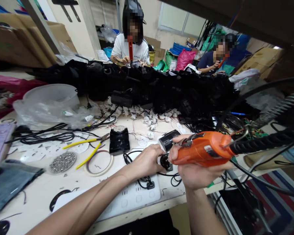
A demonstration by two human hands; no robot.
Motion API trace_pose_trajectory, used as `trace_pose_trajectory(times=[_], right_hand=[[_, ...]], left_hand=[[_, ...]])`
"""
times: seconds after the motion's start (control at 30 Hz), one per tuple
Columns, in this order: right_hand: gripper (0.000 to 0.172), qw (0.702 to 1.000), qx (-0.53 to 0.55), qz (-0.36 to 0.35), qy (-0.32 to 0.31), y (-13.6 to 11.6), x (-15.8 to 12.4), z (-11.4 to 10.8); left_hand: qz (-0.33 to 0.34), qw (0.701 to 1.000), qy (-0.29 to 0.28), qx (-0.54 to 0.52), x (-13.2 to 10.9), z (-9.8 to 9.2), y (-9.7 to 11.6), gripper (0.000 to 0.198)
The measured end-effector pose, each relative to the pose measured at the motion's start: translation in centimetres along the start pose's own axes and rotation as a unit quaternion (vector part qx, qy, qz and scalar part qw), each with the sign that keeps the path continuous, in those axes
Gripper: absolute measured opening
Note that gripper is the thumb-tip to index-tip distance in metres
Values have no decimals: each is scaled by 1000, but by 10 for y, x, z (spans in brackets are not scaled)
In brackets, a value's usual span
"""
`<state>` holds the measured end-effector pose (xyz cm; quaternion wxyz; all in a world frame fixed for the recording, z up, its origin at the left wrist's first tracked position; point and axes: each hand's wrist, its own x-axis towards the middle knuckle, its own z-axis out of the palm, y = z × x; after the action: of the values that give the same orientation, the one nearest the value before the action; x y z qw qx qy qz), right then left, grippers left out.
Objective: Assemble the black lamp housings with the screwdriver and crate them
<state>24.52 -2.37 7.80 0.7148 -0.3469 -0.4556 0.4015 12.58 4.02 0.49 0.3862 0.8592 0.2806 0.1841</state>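
My right hand is wrapped round an orange electric screwdriver, whose tip points left toward a small dark round part. My left hand has its fingers closed on that part, just above the table's front edge. Behind my hands lies a black housing piece. Another black housing sits left of them, beside pliers with yellow handles. Below my left wrist is a white power strip with a black plug in it.
A roll of tape and a dish of screws are on the left. Black parts are heaped across the back, with small white motors before them. Two people sit beyond. A black cable runs right from the screwdriver.
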Motion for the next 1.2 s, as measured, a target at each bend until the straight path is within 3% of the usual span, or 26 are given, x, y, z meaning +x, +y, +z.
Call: trace_pose_trajectory(times=[0.2, 0.43, 0.6, 0.73, 0.93, 1.07, 1.2], right_hand=[[68, 999, 26, 38, -2, 0, 1, -1], [66, 1000, 7, 16, 6, 1, 1, 0], [70, 999, 30, 35, 10, 5, -1, -6], [71, 997, 40, 50, 31, 8, 0, -6], [78, 998, 20, 10, 60, 4, 0, -6], [82, 989, -53, -55, 125, 9, 11, -20], [74, 959, -169, -105, 200, 32, 29, -55]], left_hand=[[-3, 1000, 5, -10, 3, 3, -4, 33], [43, 997, 32, -48, 2, 5, -3, 42], [9, 1000, 20, -15, 2, 5, -3, 34], [31, 999, 28, -33, 2, 5, -3, 37], [-9, 1000, 7, 25, 4, 6, -6, 38], [-25, 999, -3, 31, 4, 6, -5, 49], [-44, 999, -10, 12, -2, -6, 1, 70]])
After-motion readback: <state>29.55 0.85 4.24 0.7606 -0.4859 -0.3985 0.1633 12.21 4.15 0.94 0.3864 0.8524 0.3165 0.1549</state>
